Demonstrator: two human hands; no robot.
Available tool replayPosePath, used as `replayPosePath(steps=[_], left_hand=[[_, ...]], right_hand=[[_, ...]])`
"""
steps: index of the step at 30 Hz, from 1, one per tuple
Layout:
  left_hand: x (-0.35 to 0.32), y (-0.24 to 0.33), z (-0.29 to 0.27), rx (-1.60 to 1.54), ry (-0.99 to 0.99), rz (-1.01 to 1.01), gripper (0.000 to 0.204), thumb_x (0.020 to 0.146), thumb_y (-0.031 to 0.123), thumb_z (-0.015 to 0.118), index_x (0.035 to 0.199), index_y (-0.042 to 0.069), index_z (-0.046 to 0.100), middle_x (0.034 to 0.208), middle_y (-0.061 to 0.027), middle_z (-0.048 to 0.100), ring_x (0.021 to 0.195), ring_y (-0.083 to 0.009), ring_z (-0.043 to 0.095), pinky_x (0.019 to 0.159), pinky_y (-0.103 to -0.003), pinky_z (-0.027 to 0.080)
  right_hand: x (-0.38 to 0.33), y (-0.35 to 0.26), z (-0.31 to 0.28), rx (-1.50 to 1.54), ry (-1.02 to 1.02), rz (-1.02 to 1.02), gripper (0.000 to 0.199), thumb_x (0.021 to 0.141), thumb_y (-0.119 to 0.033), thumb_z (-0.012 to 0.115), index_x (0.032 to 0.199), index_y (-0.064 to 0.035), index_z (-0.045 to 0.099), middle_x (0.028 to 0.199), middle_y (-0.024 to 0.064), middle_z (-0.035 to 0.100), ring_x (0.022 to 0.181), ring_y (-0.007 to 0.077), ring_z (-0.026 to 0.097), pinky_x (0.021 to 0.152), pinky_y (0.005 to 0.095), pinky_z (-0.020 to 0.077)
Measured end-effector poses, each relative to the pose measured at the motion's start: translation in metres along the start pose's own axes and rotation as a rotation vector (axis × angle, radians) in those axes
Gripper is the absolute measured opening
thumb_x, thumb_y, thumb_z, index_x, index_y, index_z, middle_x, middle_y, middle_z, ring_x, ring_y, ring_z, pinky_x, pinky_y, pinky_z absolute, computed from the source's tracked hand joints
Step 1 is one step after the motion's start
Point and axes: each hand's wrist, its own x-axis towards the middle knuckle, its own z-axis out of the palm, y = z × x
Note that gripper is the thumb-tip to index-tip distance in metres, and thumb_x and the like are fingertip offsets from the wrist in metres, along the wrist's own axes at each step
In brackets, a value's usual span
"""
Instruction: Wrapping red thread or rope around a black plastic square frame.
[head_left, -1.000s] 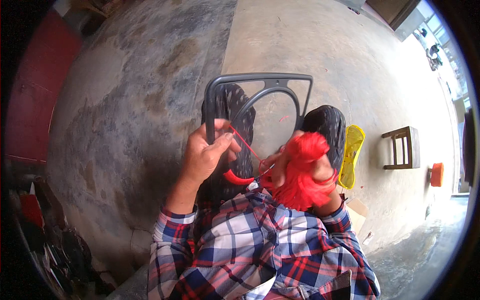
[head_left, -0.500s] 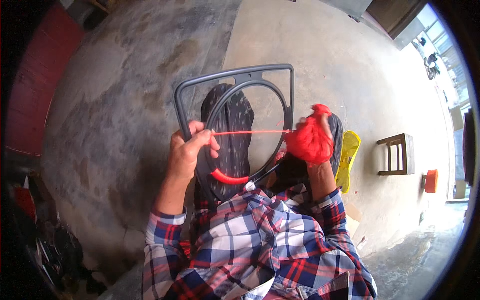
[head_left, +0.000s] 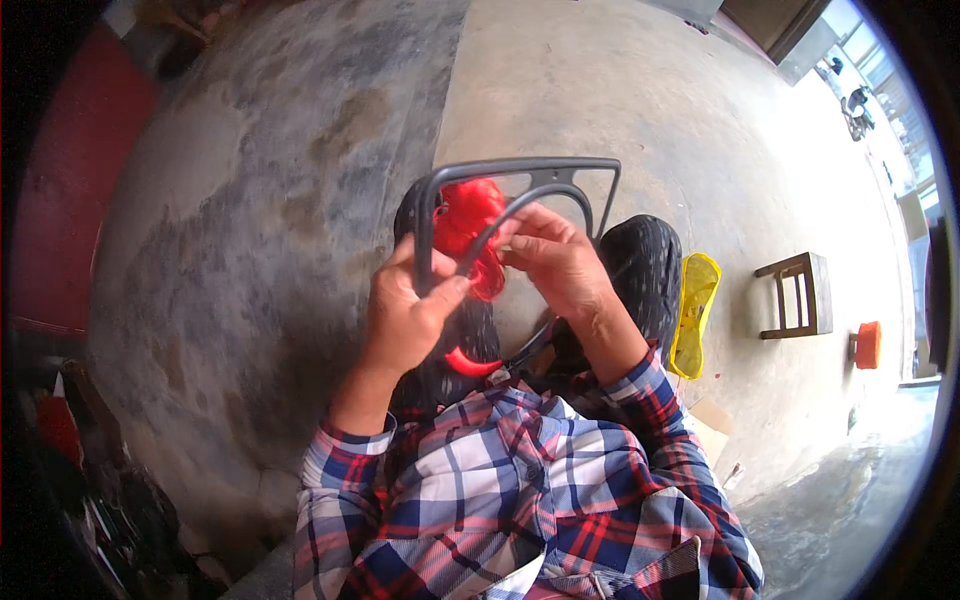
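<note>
Over my lap stands a black frame (head_left: 530,165) with a round ring inside it. Red cord (head_left: 470,364) is wrapped tightly round the ring's lower part. My left hand (head_left: 400,315) is closed round the left side of the frame, its thumb against the ring. A loose bundle of red cord (head_left: 466,218) sits between the frame's left bar and the ring, partly behind the ring. From inside the ring, my right hand (head_left: 562,268) reaches left with fingers pinched at the bundle's edge. The ring hides part of that grip.
Right of my knees, a yellow mesh-like item (head_left: 695,315) lies on the concrete floor. Farther right are a small wooden stool (head_left: 800,295) and an orange-red object (head_left: 868,345). Dark clutter (head_left: 125,500) lines the lower left, below a red panel (head_left: 80,190).
My right hand has brought the red bundle left, from outside the ring's right side to between ring and left bar. The stretched strand no longer shows. The frame has shifted right and tilted.
</note>
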Motion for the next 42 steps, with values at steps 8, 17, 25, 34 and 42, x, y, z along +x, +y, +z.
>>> replayPosePath(steps=[8,17,25,34,42], left_hand=[[0.002,0.010,0.008,-0.002,0.048,0.217,0.007,0.075,-0.001,0.066,0.079,0.001,0.061,0.106,-0.0106,0.060,0.094,-0.0226,0.060,0.082,-0.032,0.046],[0.012,0.006,0.018,0.073,0.205,0.317,0.029,0.076,-0.003,0.067,0.104,0.000,0.065,0.115,-0.0107,0.058,0.100,-0.0231,0.061,0.090,-0.033,0.046],[0.005,-0.027,-0.012,0.029,0.179,0.052,0.009,0.079,0.003,0.065,0.086,0.001,0.061,0.093,-0.0080,0.064,0.078,-0.0142,0.060,0.074,-0.028,0.049],[-0.001,-0.041,-0.045,-0.412,0.078,-0.401,0.019,0.086,0.015,0.055,0.097,0.000,0.056,0.074,-0.0156,0.065,0.054,-0.0174,0.060,0.054,-0.028,0.050],[-0.006,-0.045,-0.047,-0.427,0.064,-0.387,0.022,0.089,0.021,0.058,0.094,0.000,0.058,0.071,-0.0121,0.064,0.055,-0.0166,0.059,0.054,-0.027,0.049]], right_hand=[[-0.006,-0.025,0.047,-1.368,0.248,-0.545,0.043,0.068,-0.025,0.082,0.102,-0.0042,0.066,0.075,0.0083,0.061,0.064,0.0180,0.060,0.057,0.0304,0.0460],[-0.013,-0.020,0.048,-1.320,0.191,-0.808,0.045,0.068,-0.019,0.082,0.107,-0.0048,0.063,0.085,0.0113,0.063,0.075,0.0226,0.063,0.068,0.0321,0.0500],[-0.039,-0.070,0.024,0.009,0.159,-0.498,0.057,0.092,-0.055,0.047,0.127,-0.0086,0.047,0.132,0.0177,0.048,0.121,0.0307,0.047,0.101,0.0481,0.0399],[-0.143,-0.065,-0.013,0.201,-0.271,-0.279,0.077,0.093,-0.067,0.025,0.133,-0.0026,0.034,0.038,-0.0004,0.037,0.025,0.0116,0.034,0.031,0.0277,0.0261],[-0.125,-0.049,-0.064,-0.266,0.432,-0.092,0.030,0.095,-0.028,0.054,0.113,-0.0047,0.054,0.089,0.0020,0.059,0.077,0.0128,0.055,0.067,0.0284,0.0442]])
